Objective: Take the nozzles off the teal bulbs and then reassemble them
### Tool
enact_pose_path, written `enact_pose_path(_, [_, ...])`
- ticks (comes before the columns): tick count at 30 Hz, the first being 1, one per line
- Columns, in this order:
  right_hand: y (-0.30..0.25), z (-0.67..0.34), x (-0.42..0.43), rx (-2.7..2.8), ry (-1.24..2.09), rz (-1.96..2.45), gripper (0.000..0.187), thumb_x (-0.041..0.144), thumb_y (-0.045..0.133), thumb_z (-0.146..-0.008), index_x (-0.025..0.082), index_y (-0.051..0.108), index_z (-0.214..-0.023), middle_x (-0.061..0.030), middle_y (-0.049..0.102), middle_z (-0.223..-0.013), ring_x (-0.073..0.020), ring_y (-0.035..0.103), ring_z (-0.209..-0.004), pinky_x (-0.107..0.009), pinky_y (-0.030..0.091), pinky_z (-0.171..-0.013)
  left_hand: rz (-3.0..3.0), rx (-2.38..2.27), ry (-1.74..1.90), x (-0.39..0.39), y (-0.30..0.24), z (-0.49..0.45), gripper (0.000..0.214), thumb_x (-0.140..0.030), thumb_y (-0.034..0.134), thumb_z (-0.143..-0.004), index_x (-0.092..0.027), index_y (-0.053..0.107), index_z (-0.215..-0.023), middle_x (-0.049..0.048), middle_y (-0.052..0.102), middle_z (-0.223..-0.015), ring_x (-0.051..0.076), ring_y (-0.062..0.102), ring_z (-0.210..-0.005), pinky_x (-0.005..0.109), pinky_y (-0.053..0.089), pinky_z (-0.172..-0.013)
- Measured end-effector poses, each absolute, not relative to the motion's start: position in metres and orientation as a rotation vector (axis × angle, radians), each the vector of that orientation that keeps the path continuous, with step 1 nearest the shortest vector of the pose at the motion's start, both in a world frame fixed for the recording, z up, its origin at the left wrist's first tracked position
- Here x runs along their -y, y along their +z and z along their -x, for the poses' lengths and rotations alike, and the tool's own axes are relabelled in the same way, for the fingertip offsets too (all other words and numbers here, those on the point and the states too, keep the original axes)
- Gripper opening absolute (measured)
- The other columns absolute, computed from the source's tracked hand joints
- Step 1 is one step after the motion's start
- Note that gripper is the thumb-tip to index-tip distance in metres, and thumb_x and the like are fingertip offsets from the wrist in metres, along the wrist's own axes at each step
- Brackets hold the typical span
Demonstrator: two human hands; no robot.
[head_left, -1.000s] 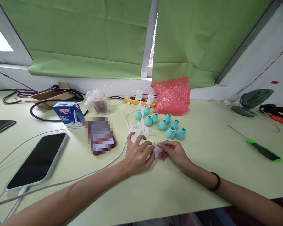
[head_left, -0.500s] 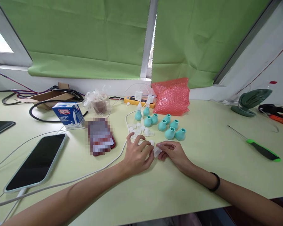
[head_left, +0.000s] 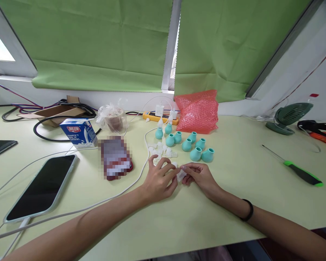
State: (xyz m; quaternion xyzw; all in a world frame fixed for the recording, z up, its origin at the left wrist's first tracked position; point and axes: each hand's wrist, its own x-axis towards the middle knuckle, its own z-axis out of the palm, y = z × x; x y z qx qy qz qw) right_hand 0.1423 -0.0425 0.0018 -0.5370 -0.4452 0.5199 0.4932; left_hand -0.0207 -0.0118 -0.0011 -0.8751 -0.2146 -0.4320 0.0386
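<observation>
Translucent piece: small, pale plastic item (head_left: 182,175), found between the two hands, on the near side of the teal bulbs (head_left: 196,154); whether it rests on the table (head_left: 222,214) or is lifted cannot be told.
Right hand: palm turned inward (head_left: 197,174), thumb and forefinger closed on the piece, which lies just to the left of these fingertips.
Left hand: back upward (head_left: 161,180), forefinger and thumb bent toward the piece, other fingers spread and arched; the forefinger tip meets the piece or the right thumb, which of these is unclear. Whether it grips cannot be told.
Nearer hand: neither clearly; the piece lies to the right of the left fingertips and fills the narrow gap between the hands.
Long axis: not readable, fingers covering both ends.
Loose fittings: a cluster of clear and white parts (head_left: 160,148) just beyond the left hand's raised fingers.
Bulbs: seven standing open-mouthed beyond the right hand and the fittings; two tipped bulbs (head_left: 159,133), with clear nozzles, stand farther back to the left.
Surroundings: red bubble wrap (head_left: 197,112) behind the bulbs; screwdriver (head_left: 302,173) well apart, to the right.
</observation>
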Motion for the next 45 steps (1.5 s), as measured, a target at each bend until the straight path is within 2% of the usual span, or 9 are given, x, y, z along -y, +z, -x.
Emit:
enact_pose_path(9, [0.004, -0.142, 0.043, 1.064, 1.261, 1.313, 0.031, 0.042, 0.066, -0.058, 0.013, 0.063, -0.068, -0.0017, 0.061, -0.051, -0.0114, 0.056, -0.043, -0.022, 0.045, -0.043, 2.789, 0.607, -1.317, 0.010, -0.002, 0.021, 0.025, -0.010, 0.045, -0.071, -0.018, 0.056, -0.092, 0.0033, 0.061, -0.077, 0.018, 0.051, -0.083, 0.039, 0.034, -0.076])
enact_pose_path(19, [0.002, -0.144, 0.042, 0.994, 1.258, 1.259, 0.026, 0.037, 0.068, -0.059, 0.014, 0.063, -0.070, -0.0021, 0.064, -0.057, -0.0120, 0.059, -0.049, -0.022, 0.047, -0.048, 3.031, 0.472, -1.365, 0.006, -0.002, 0.023, 0.028, -0.009, 0.040, -0.074, -0.013, 0.053, -0.098, 0.0087, 0.058, -0.085, 0.019, 0.046, -0.084, 0.034, 0.041, -0.070])
enact_pose_path(22, [0.001, -0.144, 0.044, 1.004, 1.264, 1.203, 0.024, 0.034, 0.068, -0.060, 0.014, 0.063, -0.072, -0.0026, 0.065, -0.060, -0.0131, 0.061, -0.052, -0.024, 0.050, -0.051, 3.094, 0.463, -1.401, 0.007, 0.002, 0.026, 0.029, -0.013, 0.038, -0.077, -0.012, 0.049, -0.104, 0.0094, 0.058, -0.086, 0.018, 0.047, -0.082, 0.034, 0.043, -0.070])
enact_pose_path(25, [0.003, -0.143, 0.046, 1.072, 1.244, 1.156, 0.022, 0.031, 0.068, -0.060, 0.015, 0.064, -0.075, -0.0033, 0.066, -0.068, -0.0150, 0.062, -0.057, -0.028, 0.052, -0.056, 3.109, 0.677, -1.485, 0.008, 0.007, 0.027, 0.033, -0.022, 0.043, -0.077, -0.012, 0.045, -0.109, 0.0093, 0.057, -0.088, 0.018, 0.048, -0.081, 0.034, 0.043, -0.071])
enact_pose_path(30, [0.007, -0.142, 0.051, 1.176, 1.191, 1.108, 0.017, 0.025, 0.069, -0.060, 0.018, 0.063, -0.074, -0.0044, 0.066, -0.086, -0.0185, 0.062, -0.075, -0.031, 0.053, -0.067, 3.041, 0.926, -1.426, 0.007, 0.010, 0.024, 0.030, -0.034, 0.055, -0.068, -0.013, 0.056, -0.090, 0.0084, 0.056, -0.081, 0.020, 0.046, -0.078, 0.035, 0.042, -0.069])
enact_pose_path(34, [0.006, -0.143, 0.051, 1.221, 1.192, 1.075, 0.018, 0.021, 0.070, -0.059, 0.018, 0.061, -0.075, -0.0040, 0.066, -0.087, -0.0201, 0.061, -0.083, -0.032, 0.052, -0.072, 3.055, 0.899, -1.413, 0.006, 0.011, 0.021, 0.028, -0.037, 0.053, -0.070, -0.012, 0.059, -0.084, 0.0078, 0.057, -0.075, 0.018, 0.046, -0.073, 0.033, 0.042, -0.066])
enact_pose_path(45, [-0.001, -0.148, 0.047, 1.240, 1.213, 1.028, 0.018, 0.018, 0.070, -0.059, 0.019, 0.061, -0.075, -0.0021, 0.066, -0.083, -0.0159, 0.063, -0.072, -0.028, 0.053, -0.067, 2.939, 0.618, -1.563, 0.003, -0.003, 0.019, 0.024, -0.028, 0.055, -0.072, -0.011, 0.056, -0.088, 0.0061, 0.058, -0.065, 0.015, 0.045, -0.063, 0.031, 0.041, -0.058])
